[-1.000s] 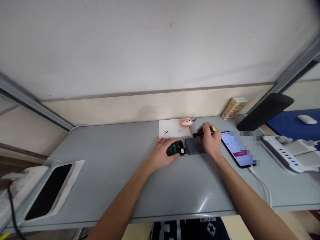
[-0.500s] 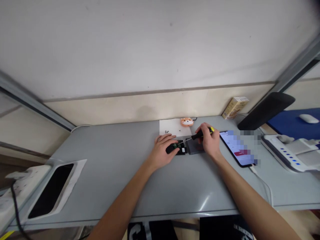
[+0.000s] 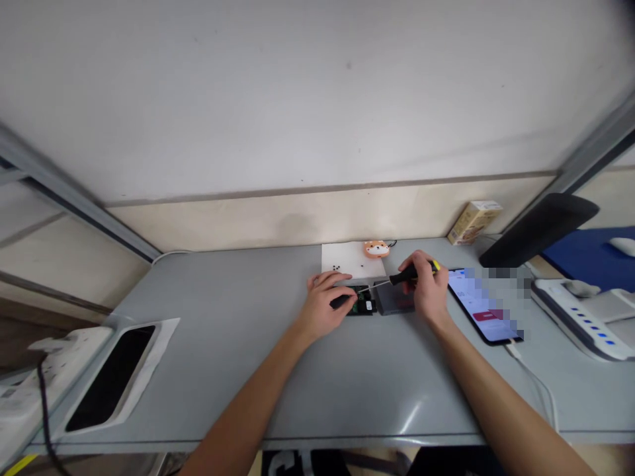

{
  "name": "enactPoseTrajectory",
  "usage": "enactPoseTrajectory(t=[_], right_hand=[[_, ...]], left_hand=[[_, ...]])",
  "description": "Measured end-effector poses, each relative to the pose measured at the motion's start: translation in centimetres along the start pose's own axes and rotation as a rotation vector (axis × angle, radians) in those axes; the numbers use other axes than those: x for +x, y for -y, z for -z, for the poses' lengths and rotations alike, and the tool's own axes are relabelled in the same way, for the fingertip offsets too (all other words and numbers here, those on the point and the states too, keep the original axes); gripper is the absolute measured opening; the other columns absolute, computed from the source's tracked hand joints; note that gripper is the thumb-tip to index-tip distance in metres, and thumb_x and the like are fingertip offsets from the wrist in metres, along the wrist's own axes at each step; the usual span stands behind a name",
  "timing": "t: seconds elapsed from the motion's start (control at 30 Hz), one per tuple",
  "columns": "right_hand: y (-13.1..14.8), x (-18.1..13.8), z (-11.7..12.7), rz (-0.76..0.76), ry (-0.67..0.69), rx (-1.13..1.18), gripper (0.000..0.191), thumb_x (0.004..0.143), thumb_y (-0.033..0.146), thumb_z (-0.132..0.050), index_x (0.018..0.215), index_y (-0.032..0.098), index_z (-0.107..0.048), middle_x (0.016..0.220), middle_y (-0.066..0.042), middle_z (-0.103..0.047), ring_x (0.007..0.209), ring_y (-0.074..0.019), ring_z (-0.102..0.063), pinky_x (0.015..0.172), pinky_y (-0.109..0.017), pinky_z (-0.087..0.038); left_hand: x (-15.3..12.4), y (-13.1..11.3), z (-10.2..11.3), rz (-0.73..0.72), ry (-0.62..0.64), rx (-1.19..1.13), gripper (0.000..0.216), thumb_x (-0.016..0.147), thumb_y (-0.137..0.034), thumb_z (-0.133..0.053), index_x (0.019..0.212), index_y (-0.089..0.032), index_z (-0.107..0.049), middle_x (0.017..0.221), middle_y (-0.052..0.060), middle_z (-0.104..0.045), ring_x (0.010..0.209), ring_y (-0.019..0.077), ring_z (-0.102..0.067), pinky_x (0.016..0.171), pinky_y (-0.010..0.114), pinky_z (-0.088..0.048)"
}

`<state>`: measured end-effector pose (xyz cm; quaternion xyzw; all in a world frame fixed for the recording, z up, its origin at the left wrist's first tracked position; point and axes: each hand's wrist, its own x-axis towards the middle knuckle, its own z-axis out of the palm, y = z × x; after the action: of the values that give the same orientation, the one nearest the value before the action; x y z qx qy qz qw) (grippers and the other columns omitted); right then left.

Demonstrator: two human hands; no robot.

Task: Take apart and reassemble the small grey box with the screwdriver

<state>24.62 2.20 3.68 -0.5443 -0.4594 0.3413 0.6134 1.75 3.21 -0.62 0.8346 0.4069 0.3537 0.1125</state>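
Observation:
My left hand is closed on a small black device with a green circuit board showing, and holds it down on the grey table. A black-handled screwdriver with a yellow end is gripped in my right hand. Its thin shaft slants down and left, with the tip at the board. A dark grey flat box lies just right of the device, under my right hand. Behind them a white sheet carries a few tiny black screws.
An orange animal-shaped charm rests at the sheet's back corner. A lit phone on a cable lies right of my hand. A small carton stands by the wall. A black tilted panel and a white machine are at the right, a black tray at the left.
The screwdriver's tip has come down from above the grey box to the circuit board. My left hand has shifted its hold on the device. The camera view has drifted slightly.

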Motion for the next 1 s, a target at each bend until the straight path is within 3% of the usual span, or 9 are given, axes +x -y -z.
enactPoseTrajectory(t=[0.17,0.37,1.0], right_hand=[[0.10,-0.08,-0.02,0.051,0.021,-0.018,0.043,0.095,0.050,-0.051,0.067,0.020,-0.062,0.045,0.003,-0.048,0.038,-0.0118,-0.046,0.035,-0.022,-0.036],[0.04,-0.09,-0.01,0.009,0.034,0.005,0.043,0.094,0.052,-0.051,0.068,0.020,-0.063,0.046,0.003,-0.048,0.037,-0.0119,-0.045,0.032,-0.021,-0.036],[-0.26,-0.01,-0.10,0.007,0.056,0.015,0.041,0.095,0.051,-0.050,0.069,0.021,-0.061,0.045,0.003,-0.049,0.038,-0.0128,-0.045,0.034,-0.022,-0.035]], left_hand=[[0.06,-0.31,0.22,0.019,0.007,-0.001,0.012,0.093,-0.038,-0.072,0.100,-0.029,-0.075,0.125,0.003,-0.071,0.120,0.0249,-0.061,0.111,0.050,-0.033],[0.02,-0.23,0.03,-0.003,-0.031,0.018,0.010,0.096,-0.034,-0.068,0.094,-0.028,-0.076,0.115,0.002,-0.074,0.111,0.0222,-0.063,0.104,0.045,-0.037],[0.05,-0.19,0.35,-0.005,-0.043,-0.009,0.010,0.095,-0.034,-0.069,0.094,-0.030,-0.078,0.113,0.002,-0.074,0.108,0.0215,-0.063,0.102,0.045,-0.039]])
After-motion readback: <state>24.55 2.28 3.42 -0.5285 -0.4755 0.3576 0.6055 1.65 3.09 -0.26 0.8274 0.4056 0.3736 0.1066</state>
